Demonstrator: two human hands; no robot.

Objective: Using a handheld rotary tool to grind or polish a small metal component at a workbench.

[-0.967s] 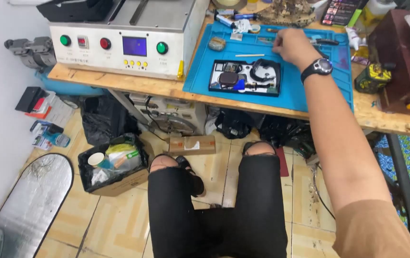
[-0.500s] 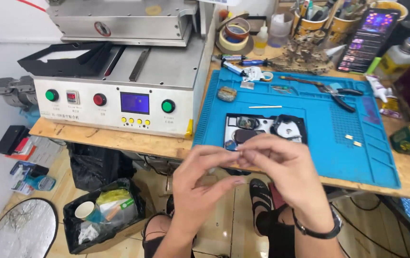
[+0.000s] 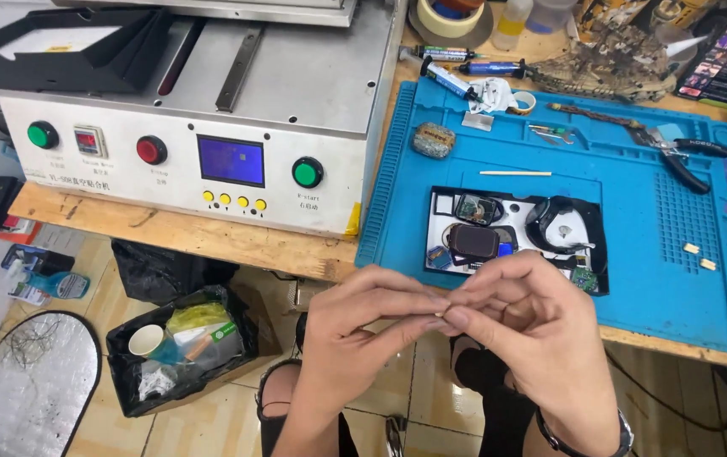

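Observation:
My left hand [image 3: 355, 338] and my right hand [image 3: 528, 326] meet fingertip to fingertip in front of the bench edge. Between the fingertips sits a tiny pale part [image 3: 441, 314]; its kind is too small to tell. A watch is on my right wrist [image 3: 588, 442]. Just beyond the hands, on the blue work mat [image 3: 651, 262], lies a black tray [image 3: 598, 241] holding small dismantled watch parts, a dark square screen [image 3: 473, 242] and a round black casing [image 3: 560, 224].
A grey machine [image 3: 203, 135] with green and red buttons and a small blue screen fills the left of the wooden bench [image 3: 177, 233]. Pliers [image 3: 677, 151], tweezers, glue tubes [image 3: 457, 72] and tape rolls lie at the mat's back. A bin bag [image 3: 181, 343] sits on the floor.
The view has closed in on the bench. One second ago my right arm reached to the back of the mat; now both hands are together, pinching the small part near the bench edge.

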